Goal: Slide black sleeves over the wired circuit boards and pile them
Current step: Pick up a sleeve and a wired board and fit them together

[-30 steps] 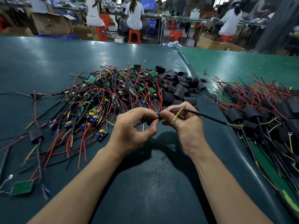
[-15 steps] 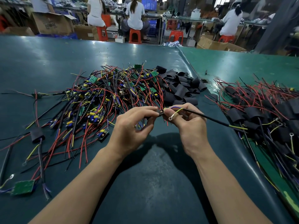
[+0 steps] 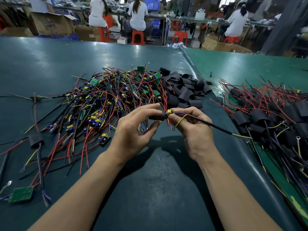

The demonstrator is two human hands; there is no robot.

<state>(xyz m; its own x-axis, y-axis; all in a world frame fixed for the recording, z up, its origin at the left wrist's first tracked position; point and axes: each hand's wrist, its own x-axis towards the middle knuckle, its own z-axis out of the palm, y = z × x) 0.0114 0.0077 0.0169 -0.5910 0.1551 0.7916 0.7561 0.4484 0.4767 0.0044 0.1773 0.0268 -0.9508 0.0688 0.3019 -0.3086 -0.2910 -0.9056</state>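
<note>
My left hand (image 3: 133, 130) pinches a black sleeve (image 3: 156, 117) between thumb and fingers, just above the table. My right hand (image 3: 193, 129) pinches a small wired circuit board (image 3: 168, 112) with a yellow part at the sleeve's right end; its black, yellow and blue wires (image 3: 216, 127) trail off to the right. Behind my hands lies a big heap of bare wired boards (image 3: 108, 100). Loose black sleeves (image 3: 185, 90) are heaped to its right. A pile of sleeved boards (image 3: 270, 117) lies at the right.
One sleeved board (image 3: 35, 139) and a bare green board (image 3: 20, 194) lie apart at the left. A seam in the green table cover (image 3: 196, 70) runs between the heaps. People sit on orange stools (image 3: 137, 36) behind the table, with cardboard boxes (image 3: 51, 23) nearby.
Both hands rose slightly. The yellow-topped board now shows at the sleeve's right end between my fingertips, where before my fingers covered it.
</note>
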